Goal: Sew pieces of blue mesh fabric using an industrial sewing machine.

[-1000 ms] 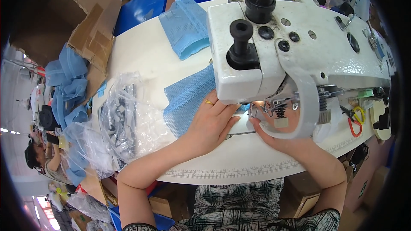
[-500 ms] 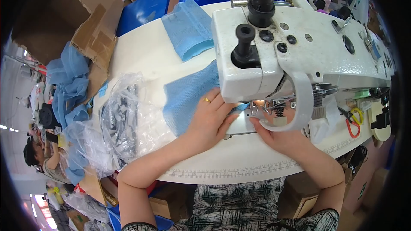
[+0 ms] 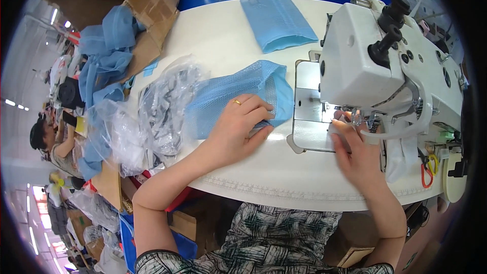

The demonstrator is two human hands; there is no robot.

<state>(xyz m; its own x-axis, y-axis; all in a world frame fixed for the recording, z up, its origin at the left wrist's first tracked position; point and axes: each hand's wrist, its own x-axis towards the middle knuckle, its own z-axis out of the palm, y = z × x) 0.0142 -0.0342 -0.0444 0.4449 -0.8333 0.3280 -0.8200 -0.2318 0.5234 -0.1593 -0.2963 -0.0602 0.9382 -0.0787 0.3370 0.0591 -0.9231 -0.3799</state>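
Observation:
A blue mesh bag (image 3: 218,96) lies flattened on the white table, its hemmed mouth toward the sewing machine and apart from the needle plate. My left hand (image 3: 236,127), with a ring on one finger, curls its fingers on the bag's near edge. The white sewing machine (image 3: 362,58) stands at the right, its lamp lit over the bare metal needle plate (image 3: 314,134). At the presser foot (image 3: 355,116) is my right hand (image 3: 357,155), thumb and forefinger apart; I see nothing held in it. Some of its fingertips are hidden behind the machine parts.
Another blue mesh bag (image 3: 276,18) lies at the far side. Clear plastic wrapping (image 3: 170,106) covers dark and white pieces at left, beside a cardboard box (image 3: 157,0) with blue mesh. Scissors (image 3: 426,170) lie at the right. Another person (image 3: 53,142) is far left.
The blue bag has come away from the needle area to the left, with my left hand on it. My right hand has moved up to the presser foot. The view has shifted.

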